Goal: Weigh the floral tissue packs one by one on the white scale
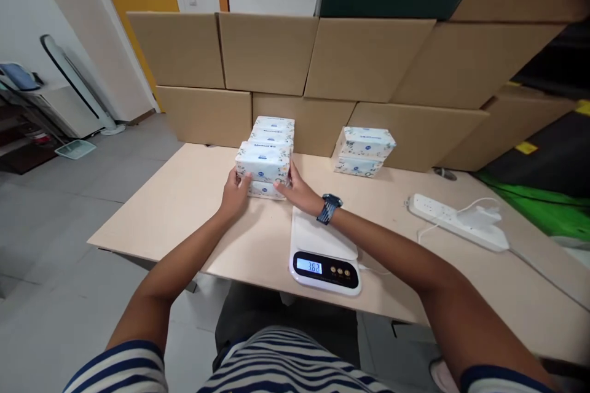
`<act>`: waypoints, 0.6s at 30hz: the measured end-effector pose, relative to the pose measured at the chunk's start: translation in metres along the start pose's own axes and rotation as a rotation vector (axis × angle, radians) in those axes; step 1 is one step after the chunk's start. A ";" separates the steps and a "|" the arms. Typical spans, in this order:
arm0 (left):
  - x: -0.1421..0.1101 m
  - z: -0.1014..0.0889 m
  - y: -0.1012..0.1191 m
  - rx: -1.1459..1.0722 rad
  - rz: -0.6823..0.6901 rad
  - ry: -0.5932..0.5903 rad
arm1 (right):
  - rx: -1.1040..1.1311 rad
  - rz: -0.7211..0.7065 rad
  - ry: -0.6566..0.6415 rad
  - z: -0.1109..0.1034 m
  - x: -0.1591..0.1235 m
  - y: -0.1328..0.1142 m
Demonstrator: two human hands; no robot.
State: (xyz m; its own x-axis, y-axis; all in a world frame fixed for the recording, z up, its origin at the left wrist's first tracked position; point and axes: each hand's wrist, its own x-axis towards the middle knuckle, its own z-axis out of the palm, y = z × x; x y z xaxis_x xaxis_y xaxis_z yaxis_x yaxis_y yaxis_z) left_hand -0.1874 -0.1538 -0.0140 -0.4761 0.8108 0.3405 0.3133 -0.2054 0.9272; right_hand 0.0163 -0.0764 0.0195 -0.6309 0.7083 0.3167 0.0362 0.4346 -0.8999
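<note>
- Straight ahead of you, a little left of your midline, the front tissue pack (262, 161) sits over a lower pack (267, 191) on the worktop (184, 199).
- Its long axis runs left to right, crosswise to your reach, so its two short ends face your hands.
- Your left hand (236, 195) grasps the left end and your right hand (300, 189) the right, thumbs toward the front face; neither hand is nearer, as both touch it.
- You cannot tell from this view whether your hidden fingers also reach the lower pack, or whether the upper one bears fully on it.
- Just behind lie more tissue packs (273, 126), in line with the one between your hands.
- Nearer you and to the right, the scale (325, 242) lies partly under your right wrist; farther right, well apart, stands a two-pack stack (365, 152).
</note>
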 end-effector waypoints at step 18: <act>-0.006 -0.010 -0.008 0.085 -0.023 -0.059 | -0.086 0.181 0.111 -0.009 -0.023 0.048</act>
State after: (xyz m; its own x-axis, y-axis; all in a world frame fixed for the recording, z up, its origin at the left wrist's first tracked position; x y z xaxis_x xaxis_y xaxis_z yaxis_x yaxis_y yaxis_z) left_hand -0.1955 -0.1625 -0.0216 -0.4356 0.8460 0.3076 0.3730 -0.1413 0.9170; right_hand 0.0394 -0.0672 -0.0287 -0.5196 0.8335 0.1880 0.2097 0.3377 -0.9176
